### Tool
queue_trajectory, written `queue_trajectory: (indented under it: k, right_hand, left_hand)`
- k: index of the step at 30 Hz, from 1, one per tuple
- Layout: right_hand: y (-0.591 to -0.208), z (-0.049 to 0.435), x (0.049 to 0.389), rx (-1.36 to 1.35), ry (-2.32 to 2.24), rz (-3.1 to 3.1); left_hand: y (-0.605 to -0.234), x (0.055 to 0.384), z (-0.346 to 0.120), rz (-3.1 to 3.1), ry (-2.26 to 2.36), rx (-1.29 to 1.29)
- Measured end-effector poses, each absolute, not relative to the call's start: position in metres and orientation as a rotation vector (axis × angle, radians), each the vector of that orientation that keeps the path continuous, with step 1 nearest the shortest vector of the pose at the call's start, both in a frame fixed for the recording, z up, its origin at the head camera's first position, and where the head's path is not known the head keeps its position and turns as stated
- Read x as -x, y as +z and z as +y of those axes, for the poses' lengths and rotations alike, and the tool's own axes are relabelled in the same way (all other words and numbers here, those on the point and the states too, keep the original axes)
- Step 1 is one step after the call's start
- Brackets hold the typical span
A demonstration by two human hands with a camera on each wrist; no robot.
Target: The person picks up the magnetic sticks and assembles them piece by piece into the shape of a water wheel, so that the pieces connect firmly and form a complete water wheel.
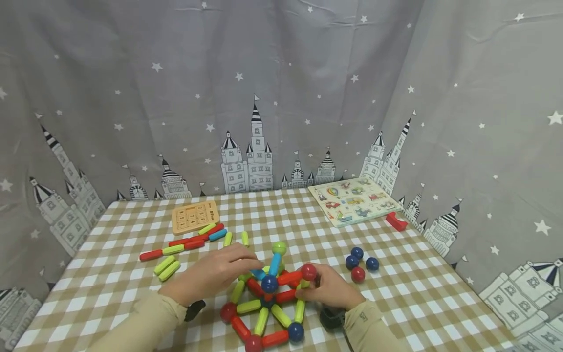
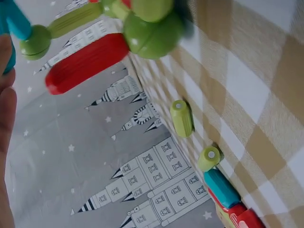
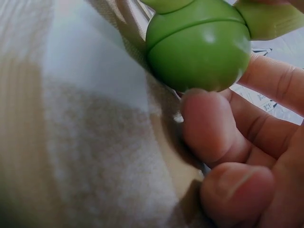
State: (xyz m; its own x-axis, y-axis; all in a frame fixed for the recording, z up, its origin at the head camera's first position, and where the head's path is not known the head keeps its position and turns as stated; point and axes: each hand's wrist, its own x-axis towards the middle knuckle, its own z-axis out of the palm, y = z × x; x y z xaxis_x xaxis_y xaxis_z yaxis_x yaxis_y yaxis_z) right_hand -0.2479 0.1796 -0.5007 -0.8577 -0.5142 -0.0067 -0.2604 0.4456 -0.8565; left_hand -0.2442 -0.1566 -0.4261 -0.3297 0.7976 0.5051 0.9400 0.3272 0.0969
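Note:
A magnetic stick-and-ball structure stands before me, its lower sticks lime [image 1: 249,306] and red [image 1: 241,328] between coloured balls. Over its middle, my left hand [image 1: 222,271] pinches a light-blue stick [image 1: 257,275] near a dark-blue ball [image 1: 270,283]. Fingertips [image 2: 5,52] of that hand also show on light blue in the left wrist view. From the right side, my right hand [image 1: 332,287] grips the structure beside a red ball [image 1: 309,272]. A fingertip [image 3: 209,126] meets a green ball [image 3: 202,50] in the right wrist view; a lime stick [image 3: 275,20] joins that ball.
Loose red, lime and blue sticks [image 1: 189,239] lie left of the structure. Several loose balls [image 1: 357,275] sit to the right. Farther back are a wooden number board [image 1: 195,218], a picture puzzle board [image 1: 354,200] and a red piece [image 1: 397,222]. A curtain [image 1: 290,63] hangs behind.

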Motion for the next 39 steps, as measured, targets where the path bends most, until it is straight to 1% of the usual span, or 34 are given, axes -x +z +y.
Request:
queue_trajectory:
  k: [7,20,22,25,28,30,32,37,39]
  right_hand:
    - [-0.498,0.185,0.246,0.670,-1.366,2.451]
    - [-0.490,0.197,0.240,0.640,-1.370,2.484]
    - [-0.490,0.198,0.239,0.638,-1.372,2.476]
    - [-0.488,0.200,0.236,0.624,-1.370,2.470]
    - [-0.485,0.202,0.235,0.616,-1.362,2.474]
    - [-0.483,0.204,0.234,0.616,-1.345,2.490]
    - [-0.480,0.209,0.233,0.632,-1.349,2.473]
    - [-0.476,0.230,0.231,0.718,-1.454,2.119]
    - [-0.476,0.236,0.232,0.703,-1.509,2.013]
  left_hand:
    - [-0.426,0.247,-0.149,-2.200,-0.418,1.531]
    - [-0.429,0.251,-0.132,-2.192,-0.414,1.454]
    - [-0.431,0.245,-0.137,-2.202,-0.440,1.367]
    - [-0.438,0.227,-0.147,-2.333,-0.565,1.192]
    - [-0.446,0.207,-0.152,-2.709,-0.749,1.062]
    - [-0.450,0.201,-0.153,-2.944,-0.829,0.969]
    - [-0.453,0.201,-0.151,-3.082,-0.811,0.891]
    - [-0.461,0.209,-0.148,-3.036,-0.796,0.722]
    - [-0.464,0.210,-0.151,-3.036,-0.873,0.731]
